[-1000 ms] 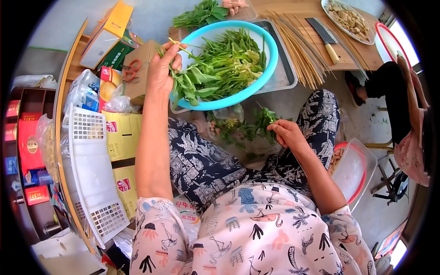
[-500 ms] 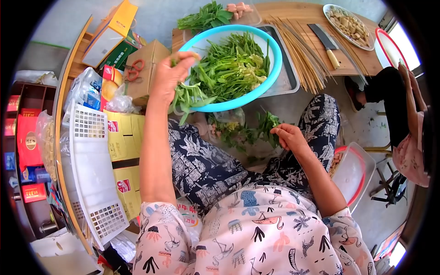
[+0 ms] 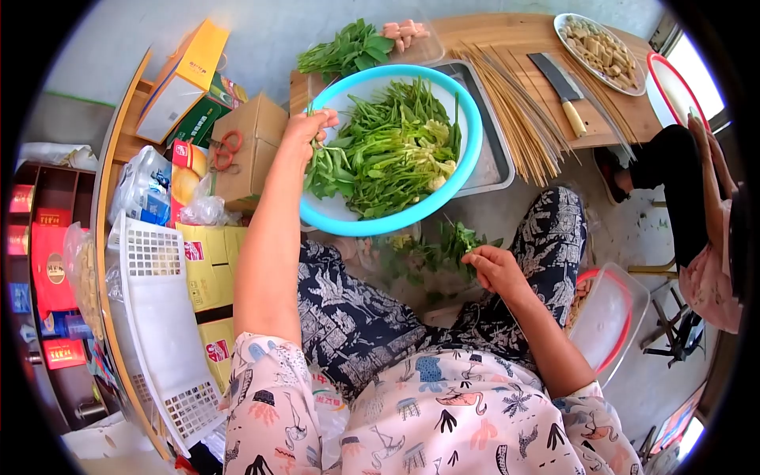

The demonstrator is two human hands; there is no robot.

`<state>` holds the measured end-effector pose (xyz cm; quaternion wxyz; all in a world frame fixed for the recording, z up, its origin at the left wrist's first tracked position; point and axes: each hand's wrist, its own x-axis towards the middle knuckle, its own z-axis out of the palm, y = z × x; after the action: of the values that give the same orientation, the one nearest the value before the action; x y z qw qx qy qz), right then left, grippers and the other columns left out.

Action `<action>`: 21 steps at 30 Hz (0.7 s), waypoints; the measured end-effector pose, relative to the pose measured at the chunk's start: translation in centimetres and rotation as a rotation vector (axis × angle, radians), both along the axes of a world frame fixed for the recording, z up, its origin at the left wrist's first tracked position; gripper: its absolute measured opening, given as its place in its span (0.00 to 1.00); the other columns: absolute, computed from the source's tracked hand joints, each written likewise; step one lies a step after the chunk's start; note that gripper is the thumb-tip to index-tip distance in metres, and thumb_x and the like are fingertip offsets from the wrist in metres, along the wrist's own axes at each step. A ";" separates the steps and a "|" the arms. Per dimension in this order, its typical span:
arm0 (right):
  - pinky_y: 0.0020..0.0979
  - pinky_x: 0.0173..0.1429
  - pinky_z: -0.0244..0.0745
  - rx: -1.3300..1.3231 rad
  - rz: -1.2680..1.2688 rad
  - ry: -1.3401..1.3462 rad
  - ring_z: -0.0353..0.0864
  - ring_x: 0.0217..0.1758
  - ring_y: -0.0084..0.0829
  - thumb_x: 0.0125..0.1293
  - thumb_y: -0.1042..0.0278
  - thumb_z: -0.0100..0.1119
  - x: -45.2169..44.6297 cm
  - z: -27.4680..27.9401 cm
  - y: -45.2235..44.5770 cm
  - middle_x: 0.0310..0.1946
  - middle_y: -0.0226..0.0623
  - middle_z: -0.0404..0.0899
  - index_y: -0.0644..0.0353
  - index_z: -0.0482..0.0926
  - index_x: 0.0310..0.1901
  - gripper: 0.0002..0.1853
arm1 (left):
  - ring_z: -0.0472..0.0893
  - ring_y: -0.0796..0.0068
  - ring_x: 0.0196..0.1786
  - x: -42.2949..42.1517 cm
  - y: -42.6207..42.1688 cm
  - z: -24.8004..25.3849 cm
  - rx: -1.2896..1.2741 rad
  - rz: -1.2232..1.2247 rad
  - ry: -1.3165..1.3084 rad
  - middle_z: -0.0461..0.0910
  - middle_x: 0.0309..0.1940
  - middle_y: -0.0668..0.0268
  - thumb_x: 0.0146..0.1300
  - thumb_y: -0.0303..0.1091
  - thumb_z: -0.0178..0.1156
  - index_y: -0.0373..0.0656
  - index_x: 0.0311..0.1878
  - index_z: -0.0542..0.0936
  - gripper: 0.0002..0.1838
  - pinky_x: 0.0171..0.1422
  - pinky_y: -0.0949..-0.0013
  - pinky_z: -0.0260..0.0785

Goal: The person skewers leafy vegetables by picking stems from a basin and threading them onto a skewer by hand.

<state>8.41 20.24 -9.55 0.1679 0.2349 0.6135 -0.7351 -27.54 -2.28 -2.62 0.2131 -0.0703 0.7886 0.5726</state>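
My left hand (image 3: 309,131) is closed on leafy green stems (image 3: 328,169) that hang over the left side of a white basin with a blue rim (image 3: 473,150). A heap of greens (image 3: 400,150) fills that basin. Lower right, my right hand (image 3: 492,267) has its fingers pinched together at the edge of a leafy bunch (image 3: 457,244) held above my lap. More greens lie in the shaded area below the basin, partly hidden by it.
The wooden table (image 3: 507,33) bears skewers (image 3: 514,111), a cleaver (image 3: 566,91) and a plate of food pieces (image 3: 600,49). Scissors (image 3: 228,150) rest on a cardboard box (image 3: 253,134) at left. Another person's arm (image 3: 712,182) shows at far right.
My left hand has shifted from the basin's rim, with its greens now more over the basin. The basin and table appear lower in view. My right hand stays nearly in place.
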 end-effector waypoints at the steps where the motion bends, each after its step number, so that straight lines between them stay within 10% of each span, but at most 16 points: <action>1: 0.20 0.20 0.52 -0.010 0.000 -0.003 0.60 0.15 0.14 0.69 0.66 0.52 -0.1 -0.1 0.0 0.13 0.22 0.65 0.62 0.80 0.37 0.10 | 0.64 0.86 0.18 -0.6 -0.1 -0.7 0.011 -0.002 -0.042 0.82 0.41 0.59 0.62 0.31 0.57 0.38 0.44 0.80 0.10 0.21 0.80 0.54; 9: 0.19 0.19 0.52 -0.045 0.019 -0.017 0.59 0.15 0.14 0.70 0.67 0.50 -0.5 -0.2 0.0 0.14 0.22 0.65 0.63 0.79 0.39 0.10 | 0.70 0.76 0.28 -3.7 0.9 -7.0 0.154 0.133 0.068 0.80 0.39 0.63 0.58 0.27 0.60 0.41 0.43 0.83 0.09 0.27 0.73 0.62; 21: 0.18 0.19 0.52 -0.076 0.021 -0.044 0.59 0.14 0.13 0.70 0.67 0.49 -0.9 0.3 -0.2 0.13 0.21 0.65 0.63 0.79 0.40 0.10 | 0.65 0.86 0.20 -2.9 3.1 -5.4 0.057 0.129 0.413 0.83 0.36 0.67 0.57 0.27 0.63 0.44 0.38 0.82 0.06 0.22 0.78 0.58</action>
<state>7.47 20.06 -9.29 0.1976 0.2380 0.5836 -0.7508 -30.48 0.81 -8.07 0.0121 0.0044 0.7928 0.6094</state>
